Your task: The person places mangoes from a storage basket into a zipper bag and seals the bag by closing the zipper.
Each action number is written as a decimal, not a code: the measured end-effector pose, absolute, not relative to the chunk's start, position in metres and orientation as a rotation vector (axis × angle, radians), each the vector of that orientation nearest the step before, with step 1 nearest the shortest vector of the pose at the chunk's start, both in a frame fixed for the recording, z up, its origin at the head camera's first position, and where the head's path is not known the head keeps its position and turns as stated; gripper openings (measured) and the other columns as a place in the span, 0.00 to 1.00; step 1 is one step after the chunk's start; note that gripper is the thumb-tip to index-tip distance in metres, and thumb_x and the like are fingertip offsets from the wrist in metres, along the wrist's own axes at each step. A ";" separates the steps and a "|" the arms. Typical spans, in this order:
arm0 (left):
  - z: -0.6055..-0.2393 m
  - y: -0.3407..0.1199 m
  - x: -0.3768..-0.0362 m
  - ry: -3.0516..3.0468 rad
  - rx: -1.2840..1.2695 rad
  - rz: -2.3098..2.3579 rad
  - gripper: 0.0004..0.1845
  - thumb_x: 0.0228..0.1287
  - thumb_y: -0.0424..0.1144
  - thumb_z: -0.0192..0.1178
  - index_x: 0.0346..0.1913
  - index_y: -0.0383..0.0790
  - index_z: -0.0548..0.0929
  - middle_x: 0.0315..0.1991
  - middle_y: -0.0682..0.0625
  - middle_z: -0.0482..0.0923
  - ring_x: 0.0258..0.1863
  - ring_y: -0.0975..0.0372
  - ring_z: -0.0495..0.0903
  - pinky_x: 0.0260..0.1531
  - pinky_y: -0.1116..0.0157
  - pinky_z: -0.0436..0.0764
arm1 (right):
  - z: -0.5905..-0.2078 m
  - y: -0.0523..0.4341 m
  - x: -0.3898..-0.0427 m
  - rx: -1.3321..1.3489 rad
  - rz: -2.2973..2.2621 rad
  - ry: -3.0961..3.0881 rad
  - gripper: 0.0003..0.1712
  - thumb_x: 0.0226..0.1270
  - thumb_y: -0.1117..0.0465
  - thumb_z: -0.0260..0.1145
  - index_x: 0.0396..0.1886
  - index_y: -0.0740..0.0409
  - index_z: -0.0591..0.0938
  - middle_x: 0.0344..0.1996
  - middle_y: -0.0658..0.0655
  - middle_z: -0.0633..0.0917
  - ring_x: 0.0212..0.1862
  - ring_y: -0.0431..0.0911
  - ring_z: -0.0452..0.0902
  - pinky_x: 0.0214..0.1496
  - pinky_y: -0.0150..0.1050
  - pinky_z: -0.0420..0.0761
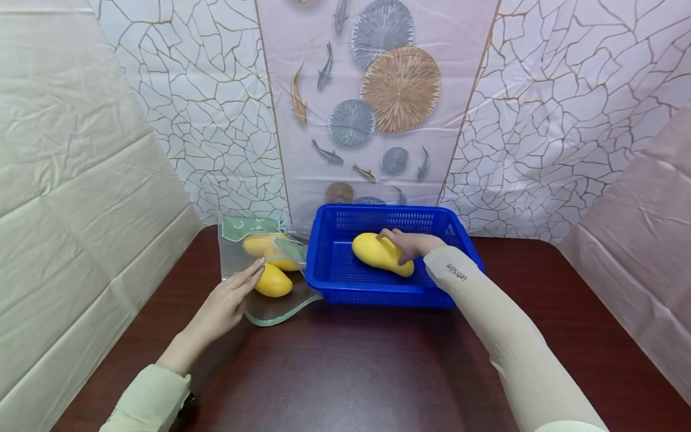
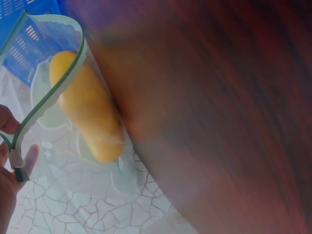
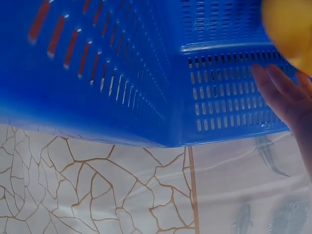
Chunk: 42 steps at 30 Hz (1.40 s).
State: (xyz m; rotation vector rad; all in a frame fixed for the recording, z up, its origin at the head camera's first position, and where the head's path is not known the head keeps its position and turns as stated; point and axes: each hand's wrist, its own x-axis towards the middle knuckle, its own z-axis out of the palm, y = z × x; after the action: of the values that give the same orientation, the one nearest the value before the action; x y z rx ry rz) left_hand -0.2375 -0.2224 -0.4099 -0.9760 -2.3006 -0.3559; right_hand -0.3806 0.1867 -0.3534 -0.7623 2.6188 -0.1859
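A yellow mango point(image 1: 372, 251) lies in the blue plastic basket point(image 1: 388, 290). My right hand point(image 1: 407, 243) grips its right part from above, fingers on the far side and thumb on the near side. In the right wrist view, fingers point(image 3: 280, 90) show beside the blurred mango point(image 3: 292, 29). To the left of the basket, my left hand point(image 1: 227, 303) holds the edge of a clear zip bag point(image 1: 281, 317) whose mouth gapes. Through the bag's film, more mangoes point(image 1: 273, 281) are visible. The left wrist view shows the bag's green zip strip point(image 2: 46, 100) by my fingers, with one mango point(image 2: 90, 109) behind it.
The dark reddish wooden table point(image 1: 345, 366) extends toward me. A patterned cloth point(image 1: 227, 90) hangs behind the basket, and pale cloth walls point(image 1: 81, 198) stand at both sides. The bag's right side lies against the basket.
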 end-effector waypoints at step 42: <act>-0.406 -0.228 -0.239 -2.327 -0.995 -0.350 0.43 0.34 0.13 0.59 0.64 0.29 0.69 0.68 0.41 0.65 0.59 0.49 0.72 0.45 0.53 0.77 | -0.347 0.169 -0.382 -0.806 -0.007 3.019 0.34 0.54 0.57 0.70 0.60 0.63 0.71 0.49 0.68 0.80 0.48 0.58 0.78 0.51 0.51 0.77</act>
State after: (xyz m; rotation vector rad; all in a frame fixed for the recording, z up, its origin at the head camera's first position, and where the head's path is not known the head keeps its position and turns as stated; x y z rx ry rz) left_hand -0.2395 -0.2278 -0.4056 -0.9953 -2.3266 -0.3504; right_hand -0.3817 0.1685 -0.3465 -0.8063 3.0191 -0.0065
